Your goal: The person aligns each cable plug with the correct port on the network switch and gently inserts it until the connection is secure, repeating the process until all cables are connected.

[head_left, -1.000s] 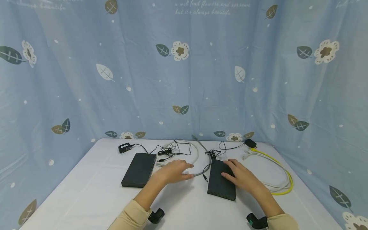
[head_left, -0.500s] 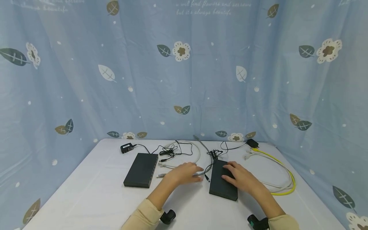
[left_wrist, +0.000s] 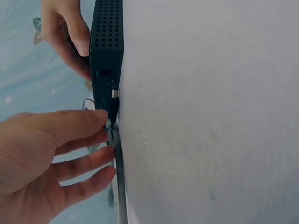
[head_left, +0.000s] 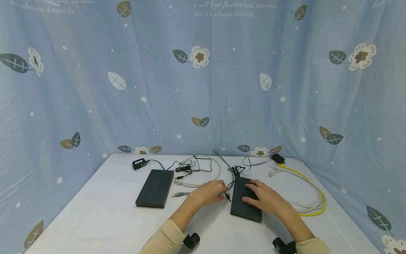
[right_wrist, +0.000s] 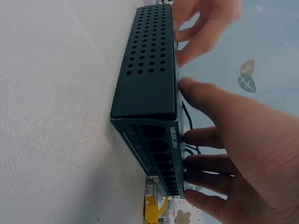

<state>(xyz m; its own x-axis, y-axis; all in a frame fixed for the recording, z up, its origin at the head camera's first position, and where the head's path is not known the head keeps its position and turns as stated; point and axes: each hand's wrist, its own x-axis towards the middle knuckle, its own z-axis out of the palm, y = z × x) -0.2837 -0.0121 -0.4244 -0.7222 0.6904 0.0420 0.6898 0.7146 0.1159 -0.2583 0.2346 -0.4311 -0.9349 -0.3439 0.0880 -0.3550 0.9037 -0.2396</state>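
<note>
A black network switch (head_left: 242,200) lies flat at the right of centre, marked MERCURY beside its row of ports (right_wrist: 160,148) in the right wrist view. My right hand (head_left: 265,198) rests its fingertips and thumb on the switch's top. On the other side, my left hand (head_left: 210,192) brings thumb and index finger together at a black power plug (head_left: 228,197), apparently pinching it. A bit of metal shows by the left thumb (left_wrist: 100,115) in the left wrist view; its other fingers hang loosely. A grey network cable (head_left: 181,194) runs behind the left hand.
A second black switch (head_left: 154,188) lies at the left. Behind it are a black power adapter (head_left: 139,163), bundled black cord (head_left: 184,169) and a white cable (head_left: 218,168). Another adapter (head_left: 278,158) sits back right, above yellow (head_left: 322,199) and white cables (head_left: 312,204). A curtain hangs behind.
My left hand has moved right, away from the second switch, to the black power plug near the other switch. The grey cable's connector has come into sight. My right hand has stayed on the switch.
</note>
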